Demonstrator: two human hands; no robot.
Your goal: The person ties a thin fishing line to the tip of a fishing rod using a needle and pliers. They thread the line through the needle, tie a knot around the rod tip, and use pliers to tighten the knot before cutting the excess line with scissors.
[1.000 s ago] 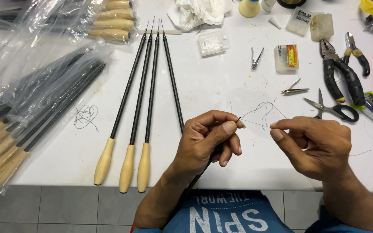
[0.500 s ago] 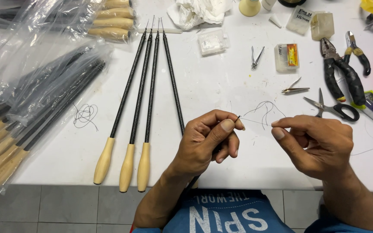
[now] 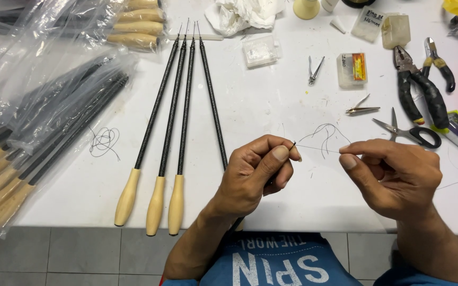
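Note:
My left hand [image 3: 255, 172] pinches the thin tip of a black rod [image 3: 214, 114] between thumb and forefinger; the rod's shaft runs from the far side of the table down under my palm. My right hand [image 3: 393, 177] pinches a fine dark thread [image 3: 319, 149] that stretches taut from the rod tip across to my fingertips. Loose loops of the same thread lie on the white table [image 3: 271, 100] just behind the taut part. Three more black rods with pale wooden handles [image 3: 157, 204] lie side by side to the left of my left hand.
Clear plastic bags of similar rods [image 3: 43, 122] fill the left side. A coil of thread [image 3: 104, 140] lies beside them. Scissors [image 3: 409, 132], pliers [image 3: 420, 90], nail clippers [image 3: 315, 69], tweezers [image 3: 361, 108], small plastic boxes [image 3: 261, 51] and a crumpled cloth [image 3: 245, 13] lie at the back and right.
My hands have drawn slightly apart, and the thread between the rod tip and my right fingers is now pulled straight. The rod tip stays pinched in my left hand.

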